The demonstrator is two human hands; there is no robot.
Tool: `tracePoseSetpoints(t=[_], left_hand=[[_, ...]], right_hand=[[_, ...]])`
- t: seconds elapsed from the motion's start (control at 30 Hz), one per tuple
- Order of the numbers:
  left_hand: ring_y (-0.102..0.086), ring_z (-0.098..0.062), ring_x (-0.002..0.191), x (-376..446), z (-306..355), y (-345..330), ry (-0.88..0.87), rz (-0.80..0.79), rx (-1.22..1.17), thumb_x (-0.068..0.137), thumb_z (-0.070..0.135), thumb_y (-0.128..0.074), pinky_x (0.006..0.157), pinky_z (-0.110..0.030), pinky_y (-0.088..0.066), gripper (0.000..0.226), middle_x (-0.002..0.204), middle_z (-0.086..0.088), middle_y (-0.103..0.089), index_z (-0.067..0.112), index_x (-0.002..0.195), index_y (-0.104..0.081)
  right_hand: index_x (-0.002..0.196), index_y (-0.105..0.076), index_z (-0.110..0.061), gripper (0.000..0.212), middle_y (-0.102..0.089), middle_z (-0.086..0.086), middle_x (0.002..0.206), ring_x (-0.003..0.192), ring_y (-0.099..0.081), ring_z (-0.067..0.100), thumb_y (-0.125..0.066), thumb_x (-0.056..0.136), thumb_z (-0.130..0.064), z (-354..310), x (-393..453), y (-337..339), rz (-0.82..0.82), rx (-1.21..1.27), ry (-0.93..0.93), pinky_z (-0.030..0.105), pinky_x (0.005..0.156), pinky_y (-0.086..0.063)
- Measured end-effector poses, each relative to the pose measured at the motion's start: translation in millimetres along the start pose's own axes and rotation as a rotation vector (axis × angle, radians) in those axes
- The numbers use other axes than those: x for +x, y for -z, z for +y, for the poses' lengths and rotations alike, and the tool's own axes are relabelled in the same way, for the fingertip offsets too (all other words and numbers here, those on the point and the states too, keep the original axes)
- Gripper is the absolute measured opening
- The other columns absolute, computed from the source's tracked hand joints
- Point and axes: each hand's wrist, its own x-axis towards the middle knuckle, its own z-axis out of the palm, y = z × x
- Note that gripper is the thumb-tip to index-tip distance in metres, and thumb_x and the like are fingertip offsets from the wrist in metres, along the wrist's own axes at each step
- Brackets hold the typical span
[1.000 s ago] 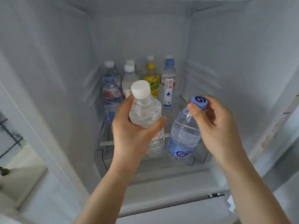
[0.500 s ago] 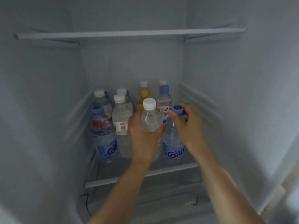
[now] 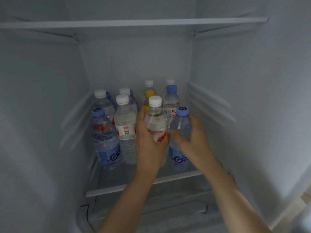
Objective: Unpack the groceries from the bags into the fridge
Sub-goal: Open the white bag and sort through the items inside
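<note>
Grasping a white-capped bottle (image 3: 155, 121) in left grip (image 3: 148, 145), right grip (image 3: 191, 140) grasping blue-capped bottle (image 3: 180, 126), fridge shelf (image 3: 117, 188).

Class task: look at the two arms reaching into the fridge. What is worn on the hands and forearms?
Nothing visible: the left hand and right hand are bare, without gloves, rings or watch. Both forearms are bare as far as the picture's lower edge, so no sleeve shows.

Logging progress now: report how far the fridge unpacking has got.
Done: several bottles already stand at the back of the fridge shelf. In hand: the left hand grips a white-capped bottle, the right hand a blue-capped bottle, both low over the shelf. Left: releasing them; no bags are in view.
</note>
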Motion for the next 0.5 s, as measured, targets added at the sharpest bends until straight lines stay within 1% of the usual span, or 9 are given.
tracePoseSetpoints(t=[0.07, 0.1, 0.17, 0.23, 0.3, 0.33, 0.43, 0.5], left_hand=[[-0.035, -0.006, 0.138, -13, -7, 1, -0.007, -0.038, 0.052, 0.076, 0.001, -0.078, 0.114, -0.037, -0.035, 0.101, 0.147, 0.016, -0.036, 0.035, 0.148, -0.016], [-0.032, -0.005, 0.140, -20, -9, 2, 0.008, -0.052, 0.079, 0.076, -0.001, -0.077, 0.116, -0.035, -0.032, 0.105, 0.150, 0.014, -0.033, 0.037, 0.149, -0.012], [-0.022, -0.002, 0.144, -32, -10, 3, 0.052, -0.079, 0.125, 0.077, -0.004, -0.075, 0.118, -0.030, -0.024, 0.111, 0.156, 0.014, -0.023, 0.040, 0.151, -0.004], [-0.013, -0.001, 0.146, -38, -12, 3, 0.074, -0.071, 0.194, 0.077, -0.006, -0.073, 0.119, -0.030, -0.018, 0.116, 0.157, 0.016, -0.015, 0.042, 0.151, 0.002], [-0.013, -0.003, 0.146, -41, -14, 0, 0.092, -0.046, 0.252, 0.077, -0.005, -0.074, 0.118, -0.030, -0.018, 0.119, 0.156, 0.014, -0.017, 0.044, 0.150, 0.005], [-0.015, -0.006, 0.146, -41, -14, -2, 0.095, -0.034, 0.268, 0.076, -0.005, -0.074, 0.117, -0.030, -0.019, 0.120, 0.157, 0.011, -0.019, 0.044, 0.150, 0.006], [-0.019, -0.015, 0.147, -41, -19, -9, 0.077, 0.013, 0.339, 0.076, -0.007, -0.074, 0.117, -0.033, -0.023, 0.119, 0.158, -0.002, -0.024, 0.038, 0.152, 0.004], [-0.022, -0.014, 0.145, -37, -24, -14, 0.069, 0.047, 0.363, 0.075, -0.008, -0.074, 0.117, -0.034, -0.027, 0.116, 0.156, -0.005, -0.027, 0.034, 0.154, 0.001]], right_hand=[[0.101, -0.050, -0.035, 0.038, -0.060, -0.014, 0.095, 0.085, -0.059, -0.011, -0.072, 0.082, -0.011, 13, -15, 0, 0.006, -0.024, -0.022, 0.005, 0.071, -0.045], [0.110, -0.052, -0.030, 0.041, -0.061, -0.009, 0.100, 0.091, -0.060, -0.004, -0.073, 0.080, -0.011, 23, -22, -1, 0.004, -0.066, -0.056, 0.011, 0.076, -0.048], [0.126, -0.048, -0.021, 0.057, -0.059, -0.004, 0.115, 0.104, -0.059, 0.008, -0.074, 0.076, -0.011, 41, -33, -3, -0.020, -0.164, -0.132, 0.023, 0.084, -0.049], [0.135, -0.041, -0.019, 0.070, -0.053, -0.007, 0.125, 0.111, -0.054, 0.009, -0.077, 0.075, -0.013, 51, -37, -6, -0.034, -0.182, -0.198, 0.023, 0.089, -0.044], [0.136, -0.039, -0.018, 0.073, -0.051, -0.008, 0.123, 0.110, -0.051, 0.007, -0.078, 0.075, -0.014, 55, -34, -7, -0.038, -0.169, -0.213, 0.021, 0.088, -0.040], [0.135, -0.040, -0.018, 0.072, -0.051, -0.007, 0.122, 0.108, -0.051, 0.008, -0.079, 0.075, -0.013, 57, -33, -8, -0.035, -0.167, -0.209, 0.021, 0.088, -0.040], [0.128, -0.044, -0.015, 0.062, -0.056, -0.002, 0.118, 0.105, -0.057, 0.013, -0.078, 0.075, -0.012, 62, -25, -15, 0.005, -0.148, -0.214, 0.025, 0.085, -0.046], [0.125, -0.045, -0.014, 0.057, -0.057, 0.001, 0.116, 0.103, -0.058, 0.015, -0.076, 0.078, -0.014, 67, -19, -19, 0.012, -0.150, -0.216, 0.028, 0.084, -0.049]])
